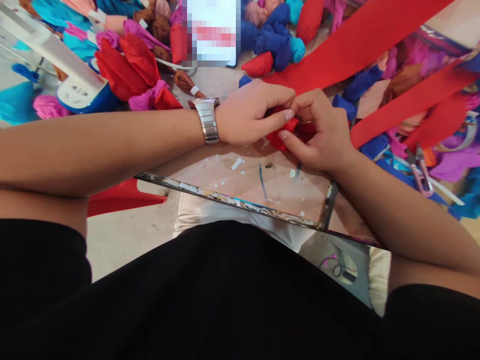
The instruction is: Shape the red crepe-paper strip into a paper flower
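Note:
My left hand (249, 115), with a silver watch (207, 119) on its wrist, pinches a small crumpled piece of red paper (279, 136) between thumb and fingers. My right hand (318, 132) grips the same red piece from the right, fingers curled around it. Both hands meet over a flat board (247, 182) resting on my lap. A long red paper strip (360, 42) runs from the hands up to the top right.
Heaps of wrapped paper bundles in red (127, 65), blue (275, 37), pink and turquoise cover the floor ahead. A white and blue device (75, 87) lies at the left. Scissors (420, 170) lie at the right among more red strips (412, 105). A blurred-out patch sits at top centre.

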A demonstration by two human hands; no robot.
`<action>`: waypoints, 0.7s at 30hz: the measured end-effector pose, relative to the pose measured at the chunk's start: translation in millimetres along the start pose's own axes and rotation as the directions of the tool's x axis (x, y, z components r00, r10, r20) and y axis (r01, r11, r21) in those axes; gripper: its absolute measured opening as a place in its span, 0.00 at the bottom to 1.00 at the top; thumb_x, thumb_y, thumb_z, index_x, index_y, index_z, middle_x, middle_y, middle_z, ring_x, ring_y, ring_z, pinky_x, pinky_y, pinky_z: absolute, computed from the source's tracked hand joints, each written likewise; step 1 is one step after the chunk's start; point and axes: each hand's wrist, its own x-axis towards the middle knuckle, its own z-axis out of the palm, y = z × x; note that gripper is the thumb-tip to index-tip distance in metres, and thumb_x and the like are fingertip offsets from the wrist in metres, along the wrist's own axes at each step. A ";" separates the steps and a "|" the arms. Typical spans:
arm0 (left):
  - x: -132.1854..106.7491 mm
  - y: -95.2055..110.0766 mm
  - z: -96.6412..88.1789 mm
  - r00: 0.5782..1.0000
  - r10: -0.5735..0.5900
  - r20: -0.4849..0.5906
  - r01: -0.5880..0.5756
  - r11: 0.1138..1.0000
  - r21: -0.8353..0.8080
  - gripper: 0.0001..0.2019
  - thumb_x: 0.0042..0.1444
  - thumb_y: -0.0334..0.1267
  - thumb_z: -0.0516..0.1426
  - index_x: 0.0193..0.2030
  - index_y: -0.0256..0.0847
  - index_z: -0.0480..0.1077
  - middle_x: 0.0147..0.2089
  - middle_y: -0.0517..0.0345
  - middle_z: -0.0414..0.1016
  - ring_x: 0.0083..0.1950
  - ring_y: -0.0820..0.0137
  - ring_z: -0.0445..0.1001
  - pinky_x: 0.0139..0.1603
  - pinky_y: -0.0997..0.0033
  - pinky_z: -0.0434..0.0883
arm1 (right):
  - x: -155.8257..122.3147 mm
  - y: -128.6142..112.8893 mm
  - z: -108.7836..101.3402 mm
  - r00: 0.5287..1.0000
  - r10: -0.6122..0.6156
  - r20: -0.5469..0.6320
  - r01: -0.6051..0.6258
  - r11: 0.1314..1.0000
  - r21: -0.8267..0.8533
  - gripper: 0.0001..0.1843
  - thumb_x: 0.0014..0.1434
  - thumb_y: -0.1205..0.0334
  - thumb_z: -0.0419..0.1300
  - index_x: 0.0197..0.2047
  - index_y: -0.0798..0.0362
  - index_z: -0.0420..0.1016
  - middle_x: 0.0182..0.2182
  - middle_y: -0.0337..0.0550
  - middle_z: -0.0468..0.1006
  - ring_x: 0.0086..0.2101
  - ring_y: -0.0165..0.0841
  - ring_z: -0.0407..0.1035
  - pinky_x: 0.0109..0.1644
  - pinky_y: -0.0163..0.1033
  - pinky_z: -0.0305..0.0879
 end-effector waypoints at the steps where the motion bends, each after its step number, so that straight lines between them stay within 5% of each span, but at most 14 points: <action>1: 0.0 0.8 -0.3 1.000 -0.004 0.009 0.004 1.000 0.003 0.17 0.67 0.54 0.52 0.33 0.49 0.73 0.32 0.52 0.78 0.34 0.59 0.74 0.37 0.54 0.68 | 0.1 0.3 0.2 1.000 -0.003 -0.003 0.003 1.000 0.002 0.20 0.68 0.37 0.65 0.52 0.41 0.71 0.35 0.39 0.81 0.38 0.42 0.79 0.48 0.51 0.82; 21: 0.1 -1.3 0.3 1.000 -0.004 0.026 0.004 1.000 0.012 0.16 0.67 0.52 0.52 0.34 0.50 0.74 0.33 0.52 0.78 0.34 0.59 0.74 0.38 0.52 0.68 | 0.4 2.4 0.3 1.000 -0.021 0.014 0.021 1.000 0.020 0.18 0.68 0.41 0.66 0.51 0.42 0.71 0.33 0.37 0.79 0.35 0.39 0.78 0.47 0.50 0.82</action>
